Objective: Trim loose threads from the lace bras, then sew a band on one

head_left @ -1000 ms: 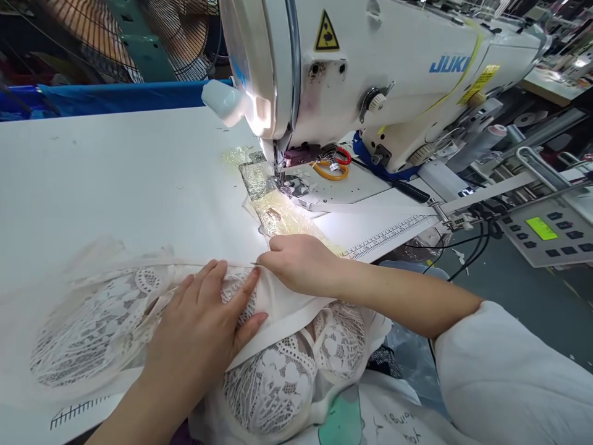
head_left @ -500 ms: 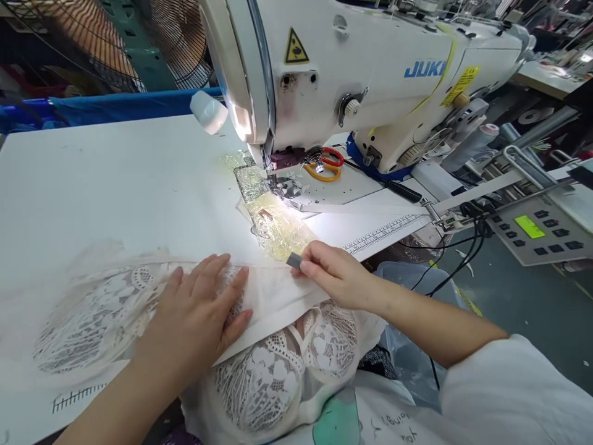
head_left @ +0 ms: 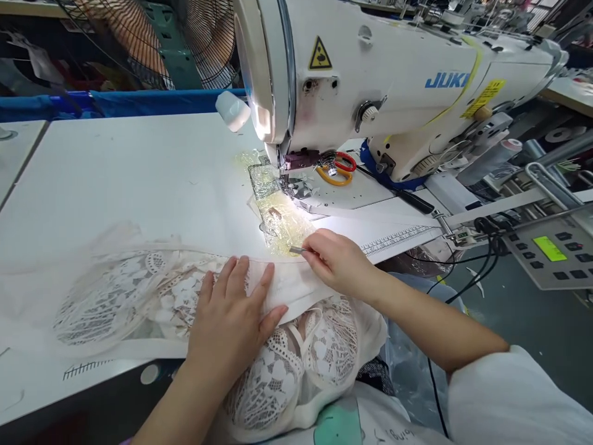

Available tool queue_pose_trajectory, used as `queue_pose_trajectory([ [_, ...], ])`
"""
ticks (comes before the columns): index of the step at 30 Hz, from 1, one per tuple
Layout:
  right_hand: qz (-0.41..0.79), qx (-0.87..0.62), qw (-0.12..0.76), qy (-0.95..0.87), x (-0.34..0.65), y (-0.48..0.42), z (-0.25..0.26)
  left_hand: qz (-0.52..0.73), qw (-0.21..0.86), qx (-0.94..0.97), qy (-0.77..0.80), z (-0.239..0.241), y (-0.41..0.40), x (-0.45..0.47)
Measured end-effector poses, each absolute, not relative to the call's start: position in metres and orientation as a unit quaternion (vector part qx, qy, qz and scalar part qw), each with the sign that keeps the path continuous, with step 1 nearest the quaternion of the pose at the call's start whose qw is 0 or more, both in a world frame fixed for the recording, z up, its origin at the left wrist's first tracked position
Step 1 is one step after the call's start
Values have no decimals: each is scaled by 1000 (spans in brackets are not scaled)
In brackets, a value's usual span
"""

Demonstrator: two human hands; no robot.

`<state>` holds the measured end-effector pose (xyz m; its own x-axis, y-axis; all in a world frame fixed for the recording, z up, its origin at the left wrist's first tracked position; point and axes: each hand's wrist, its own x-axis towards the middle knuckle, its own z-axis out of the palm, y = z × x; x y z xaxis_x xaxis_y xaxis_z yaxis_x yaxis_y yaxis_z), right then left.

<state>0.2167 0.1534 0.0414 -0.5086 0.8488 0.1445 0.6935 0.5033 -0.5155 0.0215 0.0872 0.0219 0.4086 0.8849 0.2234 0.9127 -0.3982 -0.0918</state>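
Observation:
My left hand (head_left: 234, 309) lies flat with its fingers spread on a cream-white lace bra (head_left: 111, 296) laid along the table's front part. In my right hand (head_left: 340, 262), thumb and fingers pinch a small flat grey piece (head_left: 297, 250), seen nearly edge-on; its kind I cannot make out. That piece sits just above the bra's top edge, beside a yellowish, clear-taped plate (head_left: 290, 225) under the sewing machine's needle area. Lace cups (head_left: 273, 374) of the same cream-white material hang over the table's front edge towards my lap.
A white JUKI sewing machine (head_left: 393, 74) stands over the table (head_left: 139, 167). Scissors with red and orange handles (head_left: 336, 176) lie behind the needle. To the right are a control panel (head_left: 551, 253), cables and a clear bin (head_left: 412, 358). A fan (head_left: 208, 37) stands behind.
The view has shifted slightly left. My left hand has slid right along the lace, nearer my right hand. The grey piece has turned from flat-facing to nearly edge-on.

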Motion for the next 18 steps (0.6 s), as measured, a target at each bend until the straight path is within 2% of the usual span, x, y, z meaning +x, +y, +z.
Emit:
queue_pose_trajectory([
  [4,150,-408,139,-890,190,164,36,-70,104,-833,-539,20,86,19],
  [11,91,-355,128,-922,163,173,23,-77,113,-830,-540,16,87,19],
  [18,75,-338,57,-936,174,171,41,-95,114,-833,-534,13,87,18],
])
